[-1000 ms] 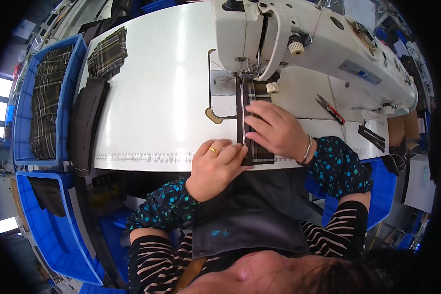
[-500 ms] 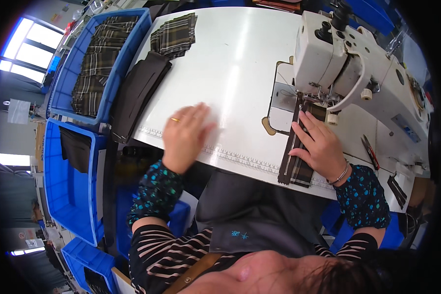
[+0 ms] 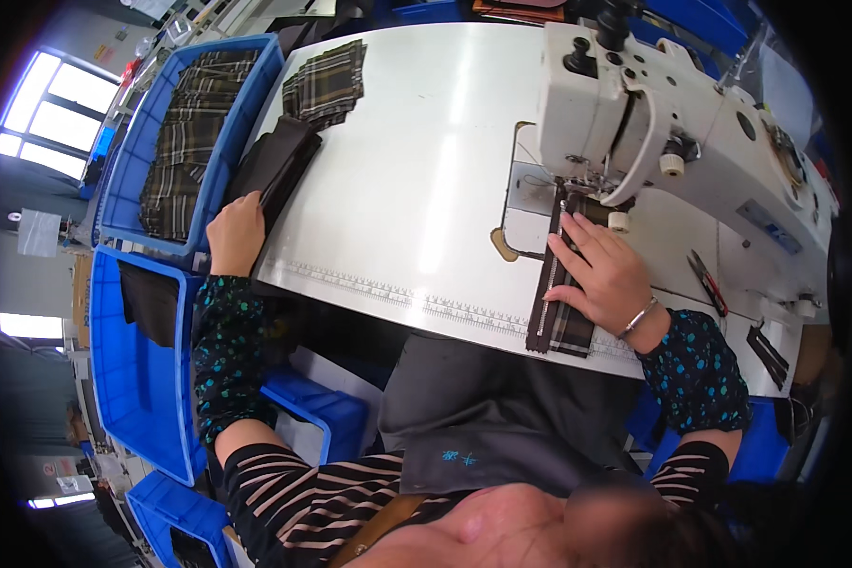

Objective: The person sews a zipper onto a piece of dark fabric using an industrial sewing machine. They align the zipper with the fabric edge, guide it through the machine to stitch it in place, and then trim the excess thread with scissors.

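Observation:
At the table's left edge, my left hand [image 3: 236,237] closes on the near end of a stack of dark fabric pieces [image 3: 273,170]. Its fingertips are partly hidden there. My right hand [image 3: 604,272] lies flat, fingers spread, on a zipper [image 3: 544,312] with metal teeth and dark tape. Beneath and beside the zipper is a plaid fabric strip [image 3: 572,331]. The far ends of both run under the needle area of a white sewing machine [image 3: 587,95]. A pile of plaid pieces [image 3: 327,83] rests beyond the dark stack.
A blue bin [image 3: 276,71] of plaid pieces stands left of the table, with another blue bin [image 3: 142,398] holding dark fabric nearer. Red-handled snips [image 3: 708,284] and a dark zipper-like strip [image 3: 769,358] lie at the right. A printed ruler [image 3: 426,308] follows the table's near edge.
My left hand has swung left from over the table onto the dark stack. The right hand stays on the zipper and plaid strip; the whole view has shifted slightly.

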### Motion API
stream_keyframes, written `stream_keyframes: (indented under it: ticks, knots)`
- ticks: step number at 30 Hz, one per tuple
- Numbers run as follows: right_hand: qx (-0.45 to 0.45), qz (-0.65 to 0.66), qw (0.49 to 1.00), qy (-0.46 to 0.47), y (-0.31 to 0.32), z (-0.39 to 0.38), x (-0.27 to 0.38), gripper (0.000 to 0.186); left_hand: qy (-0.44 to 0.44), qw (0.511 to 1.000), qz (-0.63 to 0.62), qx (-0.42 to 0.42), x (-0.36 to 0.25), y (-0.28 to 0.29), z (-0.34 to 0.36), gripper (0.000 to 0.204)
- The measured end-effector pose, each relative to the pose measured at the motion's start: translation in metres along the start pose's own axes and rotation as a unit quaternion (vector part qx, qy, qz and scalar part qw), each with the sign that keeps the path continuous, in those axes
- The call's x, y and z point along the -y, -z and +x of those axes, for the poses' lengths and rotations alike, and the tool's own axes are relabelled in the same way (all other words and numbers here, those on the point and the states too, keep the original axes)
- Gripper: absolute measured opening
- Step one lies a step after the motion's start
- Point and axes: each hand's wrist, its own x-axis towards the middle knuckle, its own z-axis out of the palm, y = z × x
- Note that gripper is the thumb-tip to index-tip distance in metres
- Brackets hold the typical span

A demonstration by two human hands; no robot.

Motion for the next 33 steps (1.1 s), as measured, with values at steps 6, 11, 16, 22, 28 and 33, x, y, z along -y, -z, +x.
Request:
stream_keyframes:
  ticks: [6, 11, 16, 22, 28, 33]
  knots:
    - [-0.013, -0.005, 1.0, -0.015, 0.0, -0.004, 0.002, 0.076, -0.066, 0.951, -0.275, 0.122, -0.103, 0.101, 0.005, 0.052]
    - [-0.036, 0.003, 0.999, -0.004, -0.004, 0.001, 0.002, 0.073, -0.207, 0.849, -0.43, 0.226, -0.208, 0.126, -0.038, 0.068]
    - [-0.024, 0.008, 1.0, 0.0, 0.002, 0.004, 0.003, 0.061, -0.274, 0.72, -0.582, 0.259, -0.279, 0.105, -0.042, 0.075]
    - [-0.004, -0.019, 1.0, 0.003, 0.001, 0.002, 0.003, 0.051, -0.371, 0.83, -0.415, -0.023, -0.299, 0.064, -0.003, 0.057]
    - [-0.023, 0.009, 1.0, -0.007, 0.001, 0.004, 0.005, 0.05, -0.371, 0.854, -0.361, 0.05, -0.299, 0.058, -0.008, 0.07]
    - [-0.049, 0.02, 0.999, -0.005, 0.0, 0.005, 0.006, 0.044, -0.378, 0.858, -0.348, 0.016, -0.3, 0.059, 0.005, 0.066]
